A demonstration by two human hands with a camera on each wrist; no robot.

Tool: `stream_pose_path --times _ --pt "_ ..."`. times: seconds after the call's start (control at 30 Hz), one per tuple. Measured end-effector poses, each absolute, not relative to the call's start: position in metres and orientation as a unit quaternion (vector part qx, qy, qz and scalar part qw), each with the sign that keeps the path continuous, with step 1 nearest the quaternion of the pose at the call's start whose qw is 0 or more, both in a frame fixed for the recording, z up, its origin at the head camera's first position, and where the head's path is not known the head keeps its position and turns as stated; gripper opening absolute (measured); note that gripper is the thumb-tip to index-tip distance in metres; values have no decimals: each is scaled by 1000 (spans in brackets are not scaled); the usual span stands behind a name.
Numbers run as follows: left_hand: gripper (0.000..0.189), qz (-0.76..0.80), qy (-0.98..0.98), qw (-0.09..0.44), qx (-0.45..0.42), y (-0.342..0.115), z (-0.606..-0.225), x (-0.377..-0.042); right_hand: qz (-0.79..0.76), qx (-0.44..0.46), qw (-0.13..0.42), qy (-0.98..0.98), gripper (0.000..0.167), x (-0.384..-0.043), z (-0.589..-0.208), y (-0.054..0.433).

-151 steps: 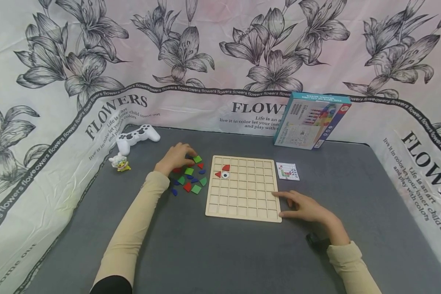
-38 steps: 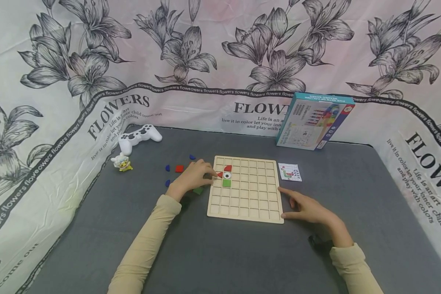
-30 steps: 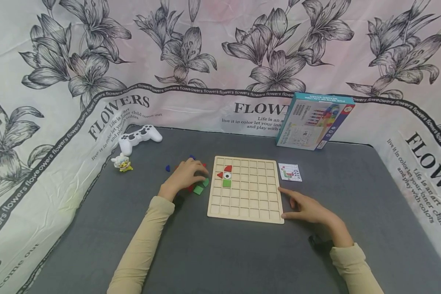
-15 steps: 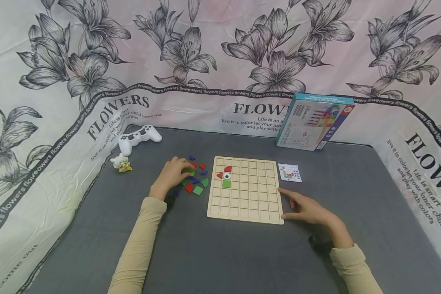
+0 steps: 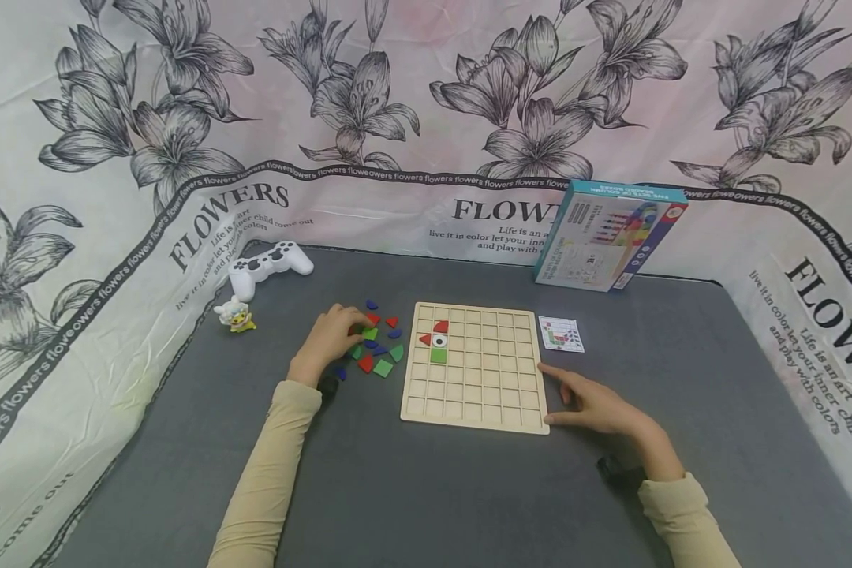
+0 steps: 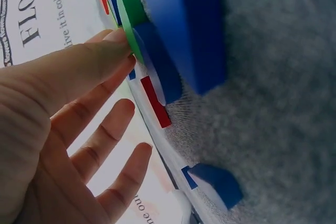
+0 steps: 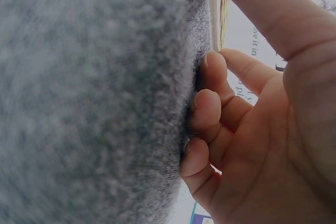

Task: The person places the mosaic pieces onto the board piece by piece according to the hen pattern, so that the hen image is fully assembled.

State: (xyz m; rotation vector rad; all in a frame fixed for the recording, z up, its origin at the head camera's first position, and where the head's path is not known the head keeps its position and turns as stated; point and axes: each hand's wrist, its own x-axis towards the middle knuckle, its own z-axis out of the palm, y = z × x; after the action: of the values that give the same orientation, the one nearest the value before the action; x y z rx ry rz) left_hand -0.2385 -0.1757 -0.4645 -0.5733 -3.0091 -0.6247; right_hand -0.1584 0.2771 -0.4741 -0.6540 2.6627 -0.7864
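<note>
My left hand (image 5: pixel 330 338) is low over a group of small flat pieces. Its thumb and index finger pinch a green square piece (image 5: pixel 370 334) at the table, their contact partly hidden. A green quarter-round piece (image 6: pixel 131 18) and a blue piece (image 6: pixel 157 66) are close to the thumb in the left wrist view. Beside the pieces lies a wooden grid board (image 5: pixel 476 386), carrying red pieces, a round eye piece (image 5: pixel 439 341) and a green square tile (image 5: pixel 438 356) at its upper left. My right hand (image 5: pixel 592 404) rests at the board's right edge, thumb and index finger spread.
Right of the board lies a small pattern card (image 5: pixel 561 335). A box (image 5: pixel 607 237) stands at the back. A white game controller (image 5: pixel 270 267) and a small figurine (image 5: pixel 235 314) are at the back left. Patterned cloth surrounds the dark table.
A green square tile now sits below the eye piece on the board. My left hand has drawn back left from the board to the loose pieces. My right hand keeps its place.
</note>
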Motion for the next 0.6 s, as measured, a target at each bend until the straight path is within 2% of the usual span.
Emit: stream_pose_path --times 0.6 --pt "26 -207 -955 -5 -211 -156 -444 -227 -275 -227 148 923 84 -159 -472 278"
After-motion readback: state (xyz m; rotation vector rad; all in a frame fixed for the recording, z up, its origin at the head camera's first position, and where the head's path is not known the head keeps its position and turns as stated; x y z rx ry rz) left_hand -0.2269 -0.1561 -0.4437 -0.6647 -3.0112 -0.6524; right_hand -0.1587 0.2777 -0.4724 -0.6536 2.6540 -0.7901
